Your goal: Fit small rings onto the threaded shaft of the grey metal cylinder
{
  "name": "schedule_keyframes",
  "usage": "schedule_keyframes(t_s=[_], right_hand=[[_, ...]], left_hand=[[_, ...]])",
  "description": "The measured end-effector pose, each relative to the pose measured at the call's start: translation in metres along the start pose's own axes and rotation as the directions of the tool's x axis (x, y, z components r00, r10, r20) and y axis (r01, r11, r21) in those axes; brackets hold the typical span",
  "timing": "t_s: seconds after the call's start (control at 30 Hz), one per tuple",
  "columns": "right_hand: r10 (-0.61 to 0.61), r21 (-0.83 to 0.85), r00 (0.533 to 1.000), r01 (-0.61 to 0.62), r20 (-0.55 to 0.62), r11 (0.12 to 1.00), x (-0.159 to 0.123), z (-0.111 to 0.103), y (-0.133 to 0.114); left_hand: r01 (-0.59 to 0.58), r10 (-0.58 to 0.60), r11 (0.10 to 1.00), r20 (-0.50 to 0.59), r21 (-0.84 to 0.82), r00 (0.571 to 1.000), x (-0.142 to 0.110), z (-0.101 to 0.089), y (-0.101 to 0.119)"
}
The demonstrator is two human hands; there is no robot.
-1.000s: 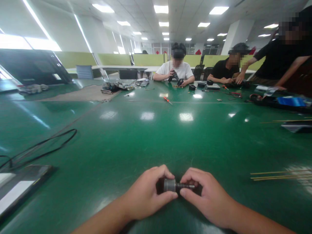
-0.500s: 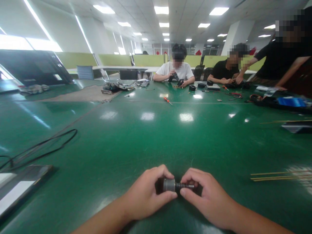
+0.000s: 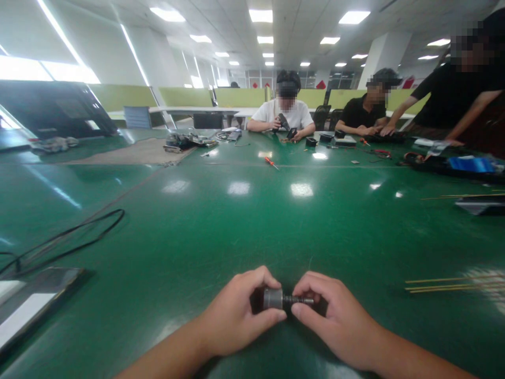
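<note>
Low in the middle of the view, both my hands meet over the green table [image 3: 244, 221]. My left hand [image 3: 236, 313] pinches a short grey metal cylinder [image 3: 273, 298] between thumb and fingers. My right hand [image 3: 335, 316] is closed on the dark threaded shaft [image 3: 299, 300] that sticks out of the cylinder's right end. The part lies horizontal, just above the tabletop, with its far ends hidden by my fingers.
A black cable [image 3: 71, 239] loops at the left, above a dark tablet [image 3: 35, 302]. Thin wooden sticks [image 3: 450, 284] lie at the right. Across the table, three people work among tools, with an orange screwdriver [image 3: 271, 162] nearer me.
My hands and the metal part have hardly moved. The people across the table shifted slightly.
</note>
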State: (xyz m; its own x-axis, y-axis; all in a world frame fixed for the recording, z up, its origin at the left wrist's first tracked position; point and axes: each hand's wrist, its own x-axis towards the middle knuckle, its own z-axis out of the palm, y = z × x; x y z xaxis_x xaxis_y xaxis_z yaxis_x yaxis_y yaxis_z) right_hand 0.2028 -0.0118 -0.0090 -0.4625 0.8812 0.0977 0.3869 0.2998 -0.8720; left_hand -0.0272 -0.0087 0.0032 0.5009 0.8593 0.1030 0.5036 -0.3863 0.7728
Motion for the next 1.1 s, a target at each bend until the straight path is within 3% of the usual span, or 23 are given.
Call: schedule_keyframes(t_s=[1.1], right_hand=[[0.027,0.026,0.999,-0.026,-0.037,0.999,0.0015,0.0013,0.0005]], left_hand=[[-0.018,0.018,1.000,-0.038,-0.011,0.999,0.0001,-0.0014,-0.0025]])
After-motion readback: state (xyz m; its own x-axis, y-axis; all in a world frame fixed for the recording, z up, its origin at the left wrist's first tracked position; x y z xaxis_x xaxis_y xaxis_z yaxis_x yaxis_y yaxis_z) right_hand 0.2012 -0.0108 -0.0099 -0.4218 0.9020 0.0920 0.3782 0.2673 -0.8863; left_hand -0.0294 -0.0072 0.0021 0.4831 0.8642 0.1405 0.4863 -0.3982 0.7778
